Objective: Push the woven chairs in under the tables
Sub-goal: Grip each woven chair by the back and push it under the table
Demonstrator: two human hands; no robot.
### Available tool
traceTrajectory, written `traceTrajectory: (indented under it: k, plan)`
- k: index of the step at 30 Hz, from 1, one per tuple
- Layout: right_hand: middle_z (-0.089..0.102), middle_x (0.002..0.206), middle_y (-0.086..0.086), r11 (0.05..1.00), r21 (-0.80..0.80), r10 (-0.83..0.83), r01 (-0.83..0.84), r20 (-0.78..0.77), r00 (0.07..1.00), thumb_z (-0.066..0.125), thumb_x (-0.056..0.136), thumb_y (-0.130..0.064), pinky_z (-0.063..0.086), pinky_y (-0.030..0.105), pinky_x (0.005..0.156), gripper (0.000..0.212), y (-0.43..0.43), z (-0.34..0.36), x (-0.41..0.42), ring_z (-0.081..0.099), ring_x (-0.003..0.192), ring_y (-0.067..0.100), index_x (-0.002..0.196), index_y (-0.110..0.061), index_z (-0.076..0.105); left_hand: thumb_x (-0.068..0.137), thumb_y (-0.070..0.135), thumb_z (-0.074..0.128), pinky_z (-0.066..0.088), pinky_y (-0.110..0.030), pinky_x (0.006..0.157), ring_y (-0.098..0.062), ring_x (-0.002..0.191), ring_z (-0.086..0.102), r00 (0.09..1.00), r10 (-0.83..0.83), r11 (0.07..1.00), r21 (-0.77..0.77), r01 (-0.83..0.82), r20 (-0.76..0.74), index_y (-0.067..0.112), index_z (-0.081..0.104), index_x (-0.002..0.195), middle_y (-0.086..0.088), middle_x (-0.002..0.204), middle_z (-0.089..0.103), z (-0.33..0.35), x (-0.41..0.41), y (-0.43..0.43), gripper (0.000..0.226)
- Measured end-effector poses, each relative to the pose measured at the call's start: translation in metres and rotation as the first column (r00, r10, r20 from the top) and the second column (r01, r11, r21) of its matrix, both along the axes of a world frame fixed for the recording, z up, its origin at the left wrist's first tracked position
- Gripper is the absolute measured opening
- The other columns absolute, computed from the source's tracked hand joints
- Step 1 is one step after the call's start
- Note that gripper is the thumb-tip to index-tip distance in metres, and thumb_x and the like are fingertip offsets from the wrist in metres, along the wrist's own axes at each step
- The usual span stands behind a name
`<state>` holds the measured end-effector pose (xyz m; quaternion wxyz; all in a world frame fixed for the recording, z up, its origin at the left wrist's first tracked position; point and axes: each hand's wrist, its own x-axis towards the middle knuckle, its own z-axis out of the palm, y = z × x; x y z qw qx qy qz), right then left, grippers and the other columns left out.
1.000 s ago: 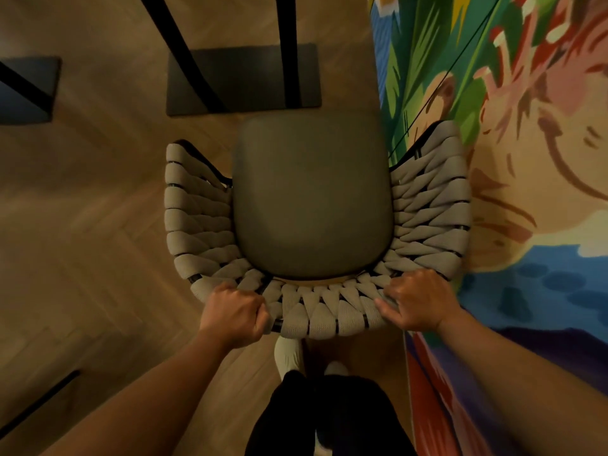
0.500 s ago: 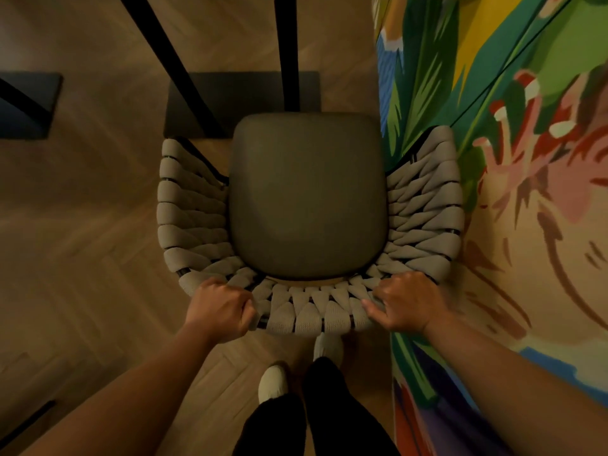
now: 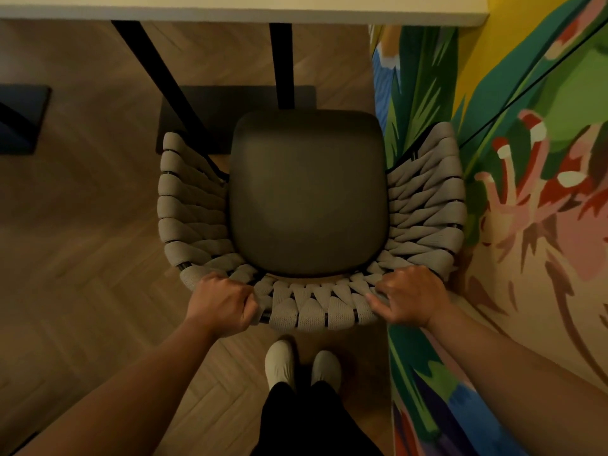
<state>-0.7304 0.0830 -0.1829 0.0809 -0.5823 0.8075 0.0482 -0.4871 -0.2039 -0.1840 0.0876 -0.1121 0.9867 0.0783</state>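
A woven chair (image 3: 427,205) with a grey rope back and a dark seat cushion (image 3: 307,192) stands right below me, facing the pale table top (image 3: 230,9) along the top edge. My left hand (image 3: 222,301) grips the left part of the woven back rim. My right hand (image 3: 409,299) grips the right part of the same rim. The front of the seat lies near the table's black legs (image 3: 281,64), short of the table edge.
A painted mural wall (image 3: 513,225) runs close along the chair's right side. A dark square table base (image 3: 237,103) sits on the wooden herringbone floor ahead, and another dark base (image 3: 23,116) lies at far left. My feet in pale shoes (image 3: 299,365) stand just behind the chair.
The chair has slid forward toward the table with both hands on its back. The table's edge has come into view at the top, and my feet have stepped forward.
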Motion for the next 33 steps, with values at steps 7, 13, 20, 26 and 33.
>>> traceTrajectory:
  k: [7, 13, 20, 26, 33]
  plan:
    - [0.057, 0.058, -0.002, 1.000, -0.011, -0.021, 0.021, 0.034, 0.999, 0.016, 0.091, -0.067, 0.028, 0.026, 0.049, 0.073, -0.021, 0.005, -0.025, 0.049, 0.052, 0.017, 0.066, -0.022, 0.068, 0.090, 0.040, 0.032, 0.032, -0.028, 0.056, -0.018, 0.041, 0.035, 1.000, -0.006, 1.000, -0.006, 0.006, -0.011, 0.027, 0.045, 0.051, 0.004, 0.043, 0.037, 0.001, -0.025, -0.018, 0.044]
    - [0.058, 0.059, -0.002, 1.000, -0.015, -0.025, 0.025, 0.027, 0.999, 0.015, 0.091, -0.066, 0.029, 0.026, 0.048, 0.074, -0.038, 0.006, -0.041, 0.049, 0.052, 0.017, 0.067, -0.021, 0.068, 0.089, 0.040, 0.032, 0.025, -0.028, 0.058, -0.018, 0.040, 0.032, 0.999, -0.004, 0.999, -0.035, 0.003, -0.032, 0.027, 0.044, 0.050, 0.007, 0.044, 0.030, 0.002, -0.044, -0.035, 0.043]
    - [0.057, 0.058, -0.002, 0.999, -0.020, -0.026, 0.026, 0.018, 1.000, 0.017, 0.091, -0.066, 0.030, 0.025, 0.048, 0.073, -0.050, 0.006, -0.054, 0.047, 0.051, 0.016, 0.068, -0.022, 0.071, 0.089, 0.040, 0.032, 0.016, -0.024, 0.055, -0.016, 0.039, 0.031, 0.999, -0.007, 0.999, -0.041, 0.006, -0.037, 0.025, 0.049, 0.050, 0.007, 0.044, 0.032, 0.004, -0.058, -0.044, 0.045]
    - [0.055, 0.054, -0.003, 0.999, -0.007, -0.034, 0.034, 0.005, 0.999, 0.026, 0.093, -0.063, 0.036, 0.025, 0.046, 0.067, -0.053, 0.004, -0.062, 0.042, 0.047, 0.015, 0.062, -0.022, 0.068, 0.090, 0.041, 0.030, 0.021, -0.026, 0.056, -0.017, 0.040, 0.036, 1.000, -0.013, 1.000, -0.021, 0.013, -0.013, 0.025, 0.054, 0.053, 0.005, 0.045, 0.039, -0.002, -0.062, -0.050, 0.047]
    - [0.061, 0.062, -0.001, 0.996, 0.073, -0.046, 0.044, 0.028, 0.999, 0.019, 0.091, -0.065, 0.036, 0.026, 0.050, 0.070, -0.054, 0.009, -0.062, 0.051, 0.053, 0.016, 0.070, -0.022, 0.070, 0.092, 0.046, 0.024, 0.026, -0.029, 0.058, -0.013, 0.043, 0.034, 0.999, 0.014, 1.000, -0.001, -0.014, 0.046, 0.028, 0.050, 0.059, 0.007, 0.048, 0.036, 0.005, -0.064, -0.049, 0.046]
